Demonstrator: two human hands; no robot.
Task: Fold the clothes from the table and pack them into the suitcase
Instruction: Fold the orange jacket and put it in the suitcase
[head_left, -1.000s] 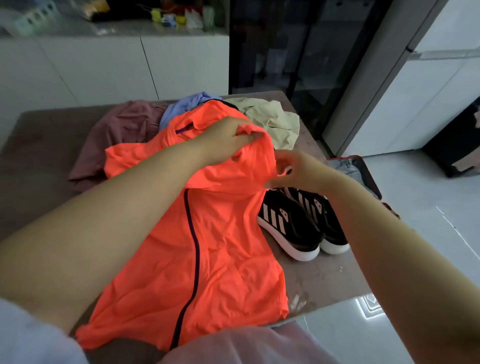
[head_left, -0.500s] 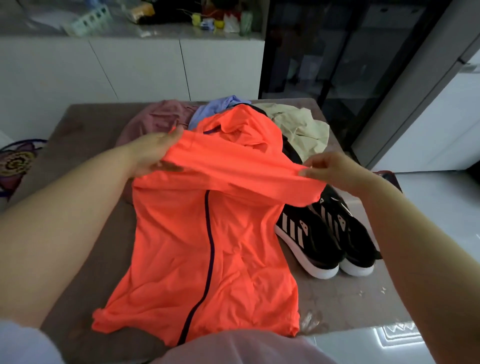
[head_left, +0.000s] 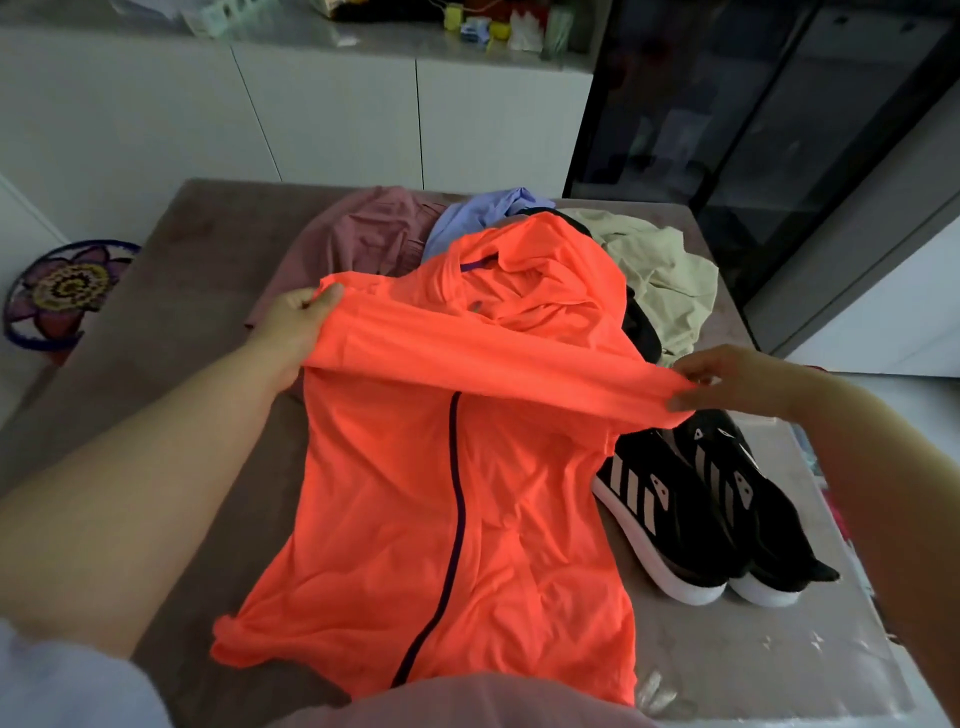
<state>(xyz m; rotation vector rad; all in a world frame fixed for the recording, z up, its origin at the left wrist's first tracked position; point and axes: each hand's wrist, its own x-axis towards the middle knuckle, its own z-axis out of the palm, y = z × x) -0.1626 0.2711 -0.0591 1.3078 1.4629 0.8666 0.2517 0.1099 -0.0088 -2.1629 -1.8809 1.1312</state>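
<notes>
Head view; orange sleeve (head_left: 493, 364) taut between left hand (head_left: 293, 327) and right hand (head_left: 737, 382)

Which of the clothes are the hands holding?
The bright orange jacket with the dark zip: the left hand and right hand grip it. The pink one, lilac one and beige one lie crumpled behind it.

The brown table (head_left: 208, 270) carries an orange jacket (head_left: 415, 493), black sneakers (head_left: 701, 509), and a pile of clothes (head_left: 665, 270) behind

I see left hand (head_left: 293, 325) and right hand (head_left: 727, 384) gripping the orange jacket (head_left: 415, 493) sleeve, stretched across its chest. Jacket lies on table (head_left: 208, 249), black sneakers (head_left: 701, 509) just beside, right.
</notes>
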